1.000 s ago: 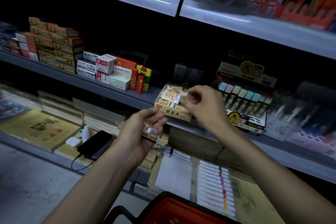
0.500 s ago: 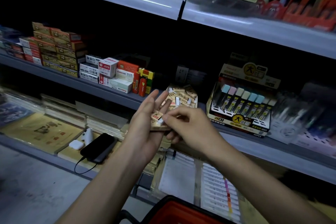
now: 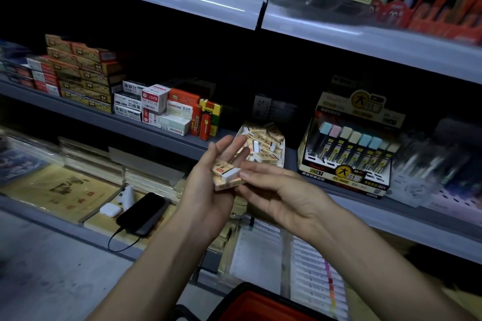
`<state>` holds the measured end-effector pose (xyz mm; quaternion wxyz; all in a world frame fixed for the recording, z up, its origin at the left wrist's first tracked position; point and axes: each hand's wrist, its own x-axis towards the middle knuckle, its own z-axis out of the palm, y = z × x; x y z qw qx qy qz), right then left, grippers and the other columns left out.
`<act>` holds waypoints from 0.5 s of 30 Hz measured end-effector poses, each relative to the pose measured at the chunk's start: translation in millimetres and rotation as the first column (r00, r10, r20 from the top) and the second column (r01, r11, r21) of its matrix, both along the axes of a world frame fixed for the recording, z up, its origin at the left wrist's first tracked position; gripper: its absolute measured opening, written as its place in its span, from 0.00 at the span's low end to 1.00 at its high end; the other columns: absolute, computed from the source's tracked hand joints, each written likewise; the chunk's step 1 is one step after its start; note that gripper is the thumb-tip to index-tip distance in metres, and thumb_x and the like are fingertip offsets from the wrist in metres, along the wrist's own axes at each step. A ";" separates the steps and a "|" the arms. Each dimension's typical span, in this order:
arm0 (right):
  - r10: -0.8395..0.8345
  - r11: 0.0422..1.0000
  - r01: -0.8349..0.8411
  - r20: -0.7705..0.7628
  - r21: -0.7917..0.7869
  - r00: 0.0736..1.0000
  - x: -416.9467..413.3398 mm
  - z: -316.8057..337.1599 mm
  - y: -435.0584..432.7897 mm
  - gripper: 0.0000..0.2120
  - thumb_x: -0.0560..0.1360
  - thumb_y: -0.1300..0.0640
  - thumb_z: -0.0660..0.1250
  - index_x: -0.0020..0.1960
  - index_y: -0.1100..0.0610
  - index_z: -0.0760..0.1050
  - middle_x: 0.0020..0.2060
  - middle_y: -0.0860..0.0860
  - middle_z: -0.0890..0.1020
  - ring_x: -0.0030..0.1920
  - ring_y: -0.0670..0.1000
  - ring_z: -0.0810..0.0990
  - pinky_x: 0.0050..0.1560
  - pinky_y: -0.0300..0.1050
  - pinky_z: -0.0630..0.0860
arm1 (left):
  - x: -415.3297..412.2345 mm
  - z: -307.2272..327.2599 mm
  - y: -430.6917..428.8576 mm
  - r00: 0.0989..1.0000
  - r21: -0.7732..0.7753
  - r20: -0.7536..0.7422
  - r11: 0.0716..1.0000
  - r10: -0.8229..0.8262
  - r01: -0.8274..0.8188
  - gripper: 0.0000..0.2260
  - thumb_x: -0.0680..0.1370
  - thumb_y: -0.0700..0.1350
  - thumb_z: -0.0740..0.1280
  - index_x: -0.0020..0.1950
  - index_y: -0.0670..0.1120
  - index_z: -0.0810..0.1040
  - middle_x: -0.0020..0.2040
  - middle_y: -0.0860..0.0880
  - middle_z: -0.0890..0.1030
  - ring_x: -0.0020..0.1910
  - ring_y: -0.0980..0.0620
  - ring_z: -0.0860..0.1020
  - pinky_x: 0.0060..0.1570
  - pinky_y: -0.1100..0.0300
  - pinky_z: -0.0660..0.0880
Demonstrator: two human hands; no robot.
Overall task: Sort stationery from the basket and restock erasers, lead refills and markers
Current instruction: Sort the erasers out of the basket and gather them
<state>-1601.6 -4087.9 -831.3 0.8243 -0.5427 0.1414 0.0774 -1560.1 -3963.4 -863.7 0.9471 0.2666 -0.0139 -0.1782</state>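
My left hand [image 3: 206,198] lies palm up with straight fingers in front of the middle shelf and carries a small stack of cream-sleeved erasers [image 3: 225,174]. From the right, my right hand [image 3: 281,198] reaches in and its fingertips pinch the white end of the top eraser. Behind the hands, an open eraser box [image 3: 266,142] on the shelf is filled with several similar erasers. To its right stands a lead refill display [image 3: 347,156] with pastel-capped tubes. The red basket [image 3: 260,305] shows at the bottom edge.
Stacked small boxes of staples and refills [image 3: 161,107] stand left on the grey shelf [image 3: 130,125]. Below, a black phone [image 3: 142,212] with a cable and a white earbud case [image 3: 110,209] lie on notebooks. Sticky index tabs [image 3: 318,268] lie lower right. An upper shelf overhangs.
My right hand has drawn back from the eraser box on the shelf to my left palm. The left hand has risen and flattened under the erasers.
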 end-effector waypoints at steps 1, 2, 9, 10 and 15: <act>0.006 1.000 -0.006 -0.006 -0.005 1.000 0.2 0.5 -0.1 0.11 0.72 0.73 0.72 0.54 0.68 0.83 0.52 0.61 0.86 0.49 0.54 0.87 0.46 0.42 0.85 | 0.5 0.9 0.6 1.000 -0.005 -0.001 1.000 0.002 -0.002 0.18 0.87 0.52 0.54 0.69 0.45 0.75 0.61 0.48 0.85 0.64 0.48 0.80 0.69 0.48 0.71; 0.019 1.000 -0.019 -0.015 -0.017 1.000 0.0 1.2 0.1 0.12 0.72 0.73 0.72 0.54 0.68 0.83 0.52 0.61 0.86 0.50 0.54 0.87 0.47 0.42 0.85 | 0.7 1.9 1.2 1.000 -0.007 -0.003 1.000 0.001 -0.001 0.18 0.87 0.52 0.54 0.69 0.45 0.75 0.61 0.49 0.85 0.64 0.49 0.81 0.68 0.48 0.72; -0.120 0.924 0.144 0.088 -0.354 0.989 3.0 23.0 -18.8 0.09 0.73 0.72 0.72 0.52 0.65 0.84 0.51 0.59 0.86 0.51 0.56 0.87 0.45 0.42 0.84 | 2.9 8.7 13.7 0.997 0.014 -0.056 0.999 0.049 -0.049 0.15 0.86 0.47 0.56 0.68 0.44 0.75 0.58 0.46 0.86 0.60 0.48 0.83 0.67 0.48 0.74; -0.133 0.864 0.195 0.163 -0.465 0.978 5.9 27.9 -23.5 0.09 0.73 0.70 0.73 0.51 0.61 0.84 0.51 0.57 0.86 0.50 0.53 0.87 0.43 0.38 0.83 | 3.1 8.6 15.7 0.995 0.014 -0.074 0.998 0.063 -0.062 0.15 0.86 0.47 0.57 0.68 0.44 0.75 0.57 0.45 0.86 0.58 0.47 0.84 0.68 0.49 0.74; 0.093 0.022 0.587 0.586 -0.810 0.805 46.4 14.6 -51.3 0.07 0.76 0.61 0.73 0.53 0.54 0.83 0.45 0.47 0.82 0.42 0.43 0.79 0.36 0.26 0.69 | 3.3 5.6 20.6 0.988 0.061 -0.127 0.995 0.086 -0.078 0.10 0.84 0.45 0.62 0.62 0.45 0.78 0.55 0.45 0.87 0.54 0.47 0.86 0.67 0.50 0.75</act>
